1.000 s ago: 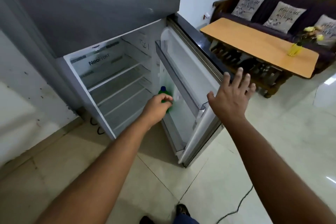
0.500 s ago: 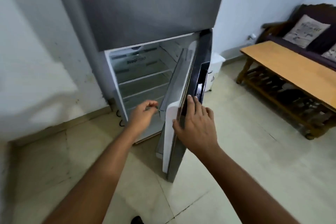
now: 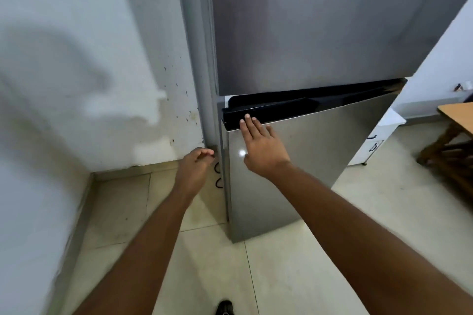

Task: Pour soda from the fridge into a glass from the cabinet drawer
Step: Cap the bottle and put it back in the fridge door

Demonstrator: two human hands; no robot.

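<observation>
The steel fridge's lower door (image 3: 320,161) stands almost closed, with a narrow gap still showing along its black top edge (image 3: 307,107). My right hand (image 3: 258,146) lies flat against the door near its upper left corner, fingertips at the black edge, holding nothing. My left hand (image 3: 195,165) hovers beside the fridge's left side, fingers loosely curled in and empty. The fridge's inside is hidden. No soda bottle or glass is in view.
The grey upper door (image 3: 320,20) is closed. A stained white wall (image 3: 76,84) runs close on the left. A black cable (image 3: 217,174) loops at the fridge's left foot. A white box (image 3: 378,135) and a wooden table (image 3: 458,115) stand to the right. My shoe (image 3: 224,307) is below.
The lower door has swung from wide open to nearly closed under my right hand. My left hand left the green bottle on the door shelf and came out empty.
</observation>
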